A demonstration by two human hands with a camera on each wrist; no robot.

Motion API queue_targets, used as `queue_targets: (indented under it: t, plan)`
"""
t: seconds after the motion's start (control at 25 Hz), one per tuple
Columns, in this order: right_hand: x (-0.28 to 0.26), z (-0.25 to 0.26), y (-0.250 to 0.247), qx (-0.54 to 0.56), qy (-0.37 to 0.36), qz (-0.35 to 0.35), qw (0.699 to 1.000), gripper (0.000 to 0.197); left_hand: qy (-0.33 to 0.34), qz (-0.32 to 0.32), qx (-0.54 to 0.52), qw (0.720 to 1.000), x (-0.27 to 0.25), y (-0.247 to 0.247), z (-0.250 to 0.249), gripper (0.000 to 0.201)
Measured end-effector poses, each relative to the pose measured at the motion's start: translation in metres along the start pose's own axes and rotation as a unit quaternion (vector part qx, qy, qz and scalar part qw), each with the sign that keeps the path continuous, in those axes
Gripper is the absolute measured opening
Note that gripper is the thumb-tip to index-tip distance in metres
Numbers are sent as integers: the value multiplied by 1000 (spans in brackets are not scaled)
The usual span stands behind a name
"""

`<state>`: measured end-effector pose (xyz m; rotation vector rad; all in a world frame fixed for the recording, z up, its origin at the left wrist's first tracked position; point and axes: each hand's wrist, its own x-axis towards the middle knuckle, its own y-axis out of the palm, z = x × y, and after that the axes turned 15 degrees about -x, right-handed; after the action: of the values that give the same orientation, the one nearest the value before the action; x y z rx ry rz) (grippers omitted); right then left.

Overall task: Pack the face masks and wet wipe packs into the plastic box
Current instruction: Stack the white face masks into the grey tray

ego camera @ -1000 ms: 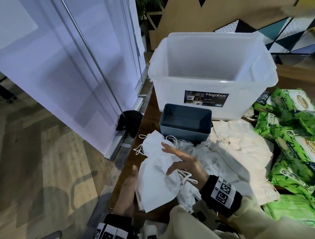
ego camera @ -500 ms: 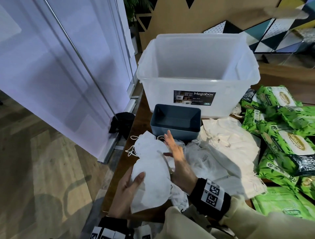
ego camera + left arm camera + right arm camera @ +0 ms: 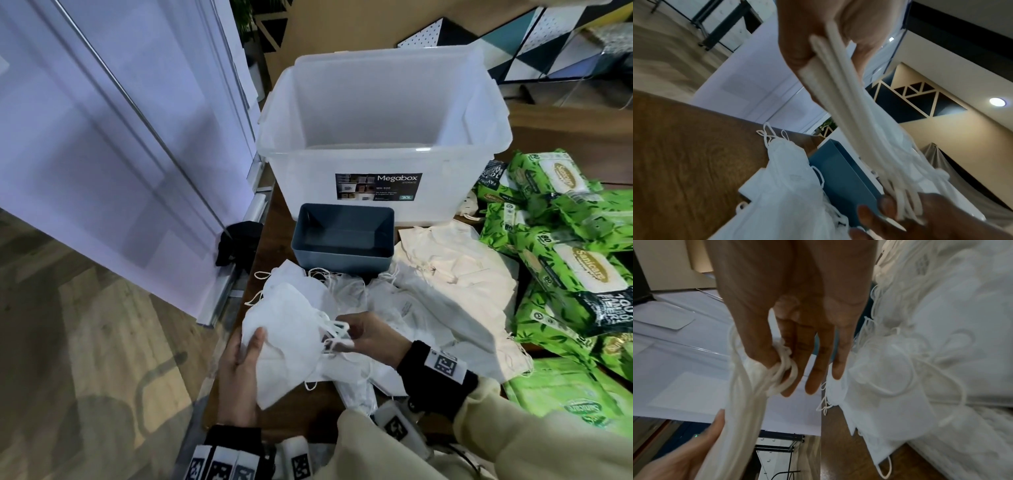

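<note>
A stack of white folded face masks [image 3: 284,339] is held above the near left of the wooden table [image 3: 270,226]. My left hand [image 3: 243,363] grips its near edge, thumb on top; the left wrist view shows the stack [image 3: 840,91] edge-on between thumb and fingers. My right hand [image 3: 359,334] pinches the ear loops [image 3: 785,368] at the stack's right side. More white masks [image 3: 404,308] lie loose beneath. The clear plastic Megabox [image 3: 376,185] stands open at the back. Green wet wipe packs [image 3: 575,260] lie piled on the right.
A small blue-grey bin [image 3: 342,240] sits in front of the big box. Cream cloth bags [image 3: 455,260] lie between the masks and the wipes. The table's left edge runs beside a white partition [image 3: 102,137] and wooden floor [image 3: 85,359].
The mask stack has been lifted off the pile. My left thumb has come over its top, and my right hand has gone from flat against the stack to pinching the ear loops.
</note>
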<state>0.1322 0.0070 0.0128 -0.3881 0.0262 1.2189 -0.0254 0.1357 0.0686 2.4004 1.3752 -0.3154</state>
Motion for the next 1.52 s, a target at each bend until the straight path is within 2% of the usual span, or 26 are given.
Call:
queue_targets:
  t: [0.12,0.2,0.24,0.36,0.48,0.52,0.6,0.64,0.68,0.76,0.84,0.92,1.0,1.08,1.16,1.24,1.28,1.36,1.44,1.48,1.52]
  plan:
    - [-1,-11,-11,42,59,15,997,11,-18,-33,-11,999,7,5,8,30]
    - [-3,-13,-17,58,92,14,994,22,-25,-46,-25,998,10,9,10,16]
    - [-4,-12,-20,55,103,17,993,21,-27,-42,-28,998,11,11,10,12]
    - [-12,-2,-31,65,74,19,995,25,-21,-32,-6,999,16,12,13,24]
    - [-6,22,-41,65,40,-42,996,57,4,-4,29,1000,18,15,18,41]
    - [2,29,-41,36,35,-34,998,69,9,10,45,999,18,17,19,37]
    - [16,34,-31,-47,32,39,998,92,27,37,66,997,16,23,18,15]
    - [22,29,-25,-92,38,65,993,96,35,38,84,995,15,24,15,11]
    - [23,24,-20,-117,51,64,990,91,37,34,97,994,16,22,15,16]
    - [20,12,-17,-75,74,9,994,57,38,20,111,993,20,14,15,32]
    - [15,4,-16,-4,79,-34,996,23,25,17,94,995,20,8,17,26]
    - [9,1,-11,34,84,-26,996,12,-3,31,57,998,15,10,17,21]
    - [4,1,-6,66,88,8,994,7,-37,39,28,998,12,7,20,20]
    - [-1,-3,-6,85,90,17,992,19,-61,15,18,998,13,-4,27,18]
    - [-2,-8,-7,119,114,-28,986,30,-62,-29,17,998,16,-19,36,22]
    - [3,-15,-2,124,154,-60,978,31,-63,-47,12,997,17,-29,41,32]
    - [5,-14,4,102,165,-52,980,31,-67,-54,11,996,17,-32,42,34]
    - [13,-11,12,36,156,8,987,31,-88,-72,15,993,21,-38,44,43]
    - [32,-6,12,-54,129,61,988,20,-90,-85,20,992,26,-49,44,58]
    - [45,-5,8,-113,122,37,985,18,-84,-89,17,992,28,-52,44,59]
    - [64,-6,3,-187,125,-9,974,29,-79,-102,11,992,31,-56,43,56]
